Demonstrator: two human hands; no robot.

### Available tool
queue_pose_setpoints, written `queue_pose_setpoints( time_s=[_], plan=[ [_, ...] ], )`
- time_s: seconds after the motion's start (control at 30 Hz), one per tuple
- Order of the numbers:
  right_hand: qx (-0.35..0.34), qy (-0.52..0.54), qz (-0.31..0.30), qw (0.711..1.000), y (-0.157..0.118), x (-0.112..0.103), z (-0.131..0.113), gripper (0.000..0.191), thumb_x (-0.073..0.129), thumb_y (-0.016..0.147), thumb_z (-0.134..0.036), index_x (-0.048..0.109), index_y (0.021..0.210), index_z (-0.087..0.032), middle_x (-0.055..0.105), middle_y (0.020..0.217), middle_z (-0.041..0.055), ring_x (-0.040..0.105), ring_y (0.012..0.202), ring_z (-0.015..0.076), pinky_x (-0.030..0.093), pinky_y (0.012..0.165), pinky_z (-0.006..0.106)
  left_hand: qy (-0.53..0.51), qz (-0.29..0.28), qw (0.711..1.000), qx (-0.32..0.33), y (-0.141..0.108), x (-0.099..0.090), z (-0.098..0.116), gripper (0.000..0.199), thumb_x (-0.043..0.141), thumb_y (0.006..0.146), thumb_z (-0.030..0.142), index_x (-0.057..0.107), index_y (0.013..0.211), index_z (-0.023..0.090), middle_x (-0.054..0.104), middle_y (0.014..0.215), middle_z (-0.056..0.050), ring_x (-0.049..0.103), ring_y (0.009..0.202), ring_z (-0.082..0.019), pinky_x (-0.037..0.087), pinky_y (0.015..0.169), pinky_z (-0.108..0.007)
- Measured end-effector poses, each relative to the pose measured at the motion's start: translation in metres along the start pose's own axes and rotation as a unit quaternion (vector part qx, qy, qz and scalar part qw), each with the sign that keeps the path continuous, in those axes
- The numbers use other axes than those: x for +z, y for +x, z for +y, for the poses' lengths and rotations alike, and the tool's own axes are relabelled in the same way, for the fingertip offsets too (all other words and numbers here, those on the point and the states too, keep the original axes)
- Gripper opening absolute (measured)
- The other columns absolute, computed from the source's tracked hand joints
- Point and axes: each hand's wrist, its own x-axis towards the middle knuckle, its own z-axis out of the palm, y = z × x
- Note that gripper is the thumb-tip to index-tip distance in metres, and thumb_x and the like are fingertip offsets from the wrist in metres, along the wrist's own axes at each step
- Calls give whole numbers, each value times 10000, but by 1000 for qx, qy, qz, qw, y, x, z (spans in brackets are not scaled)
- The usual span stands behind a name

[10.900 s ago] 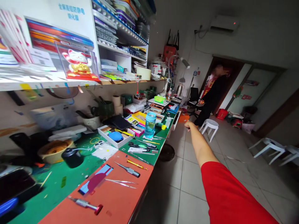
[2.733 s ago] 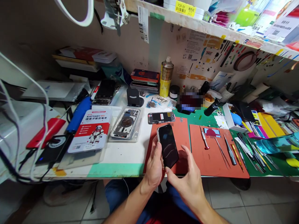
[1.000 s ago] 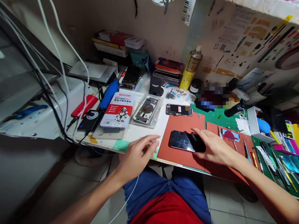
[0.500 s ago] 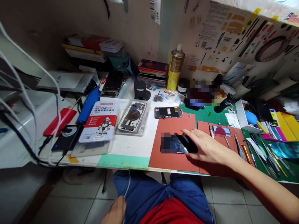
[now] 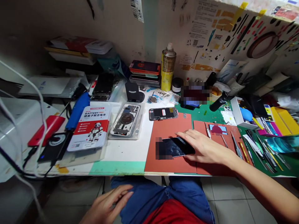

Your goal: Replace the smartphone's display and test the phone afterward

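My right hand (image 5: 203, 146) grips the right end of a dark-screened smartphone (image 5: 176, 147), thumb and fingers on its two long edges. The phone lies over the reddish-brown mat (image 5: 161, 166), screen up, its left end blurred out. Just beyond it rests a phone screen assembly (image 5: 163, 114) with its inner side up. To its left, an opened phone housing (image 5: 126, 119) with a round coil sits in a clear tray. My left hand (image 5: 112, 202) hovers over my lap below the table edge, fingers loosely stretched and thumb apart, holding nothing visible.
A battery box (image 5: 90, 127) and a black device with cables (image 5: 54, 146) stand at left. Tweezers and screwdrivers (image 5: 259, 152) lie at right. Behind are a yellow spray can (image 5: 167, 67), a black stand (image 5: 133, 91) and a white box (image 5: 243, 115).
My left hand has risen from beside my leg toward the table edge, its fingers extending. The view has shifted slightly; my right hand keeps its grip on the smartphone.
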Motion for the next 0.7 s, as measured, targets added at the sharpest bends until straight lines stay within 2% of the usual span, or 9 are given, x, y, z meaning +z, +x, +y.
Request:
queue_pose_setpoints(
  time_s=[0.07,0.1,0.17,0.23,0.37,0.47,0.7],
  plan=[
    [2,7,-4,1000,-3,1,0,819,720,931,-208,316,1643,-226,622,1386,156,597,1266,314,548,1071,515,-31,6,994,103,27,-13,40,275,620,1004,526,788,1146,361,814,969,6,783,806,-220,649,766,-271],
    [3,11,-6,1000,-4,1,0,824,721,931,-211,312,1646,-235,617,1397,155,596,1271,315,547,1075,517,-29,35,988,148,40,-17,58,297,653,999,497,753,1241,357,809,1067,-9,783,926,-234,645,863,-298],
    [7,19,-8,1000,-7,2,0,838,726,928,-215,305,1652,-253,610,1419,153,593,1287,318,540,1090,522,-4,63,977,206,68,-20,84,558,704,981,466,579,1503,316,711,1385,-78,689,1257,-294,576,1086,-406],
    [11,30,-12,999,-9,3,-1,859,730,923,-211,291,1660,-268,603,1439,149,587,1303,317,533,1105,522,26,51,970,236,93,-15,98,726,732,970,438,430,1612,283,599,1528,-125,562,1418,-328,493,1185,-491],
    [23,49,-20,998,-9,4,-1,864,712,928,-189,271,1667,-270,601,1440,138,583,1289,305,544,1096,510,33,19,970,239,120,-2,101,801,722,984,439,315,1653,270,558,1518,-156,512,1426,-325,488,1161,-504],
    [33,57,-22,998,-10,4,-1,846,693,937,-187,270,1666,-262,599,1444,133,587,1282,296,561,1085,497,29,20,971,237,122,3,98,785,690,1010,408,277,1668,293,565,1476,-145,507,1403,-311,475,1151,-493],
    [78,91,17,993,-29,8,-3,833,695,957,-228,269,1668,-310,511,1593,118,529,1452,291,545,1161,499,29,37,969,244,120,6,94,789,699,1001,381,287,1671,314,587,1455,-117,520,1375,-305,460,1137,-456]
  ],
)
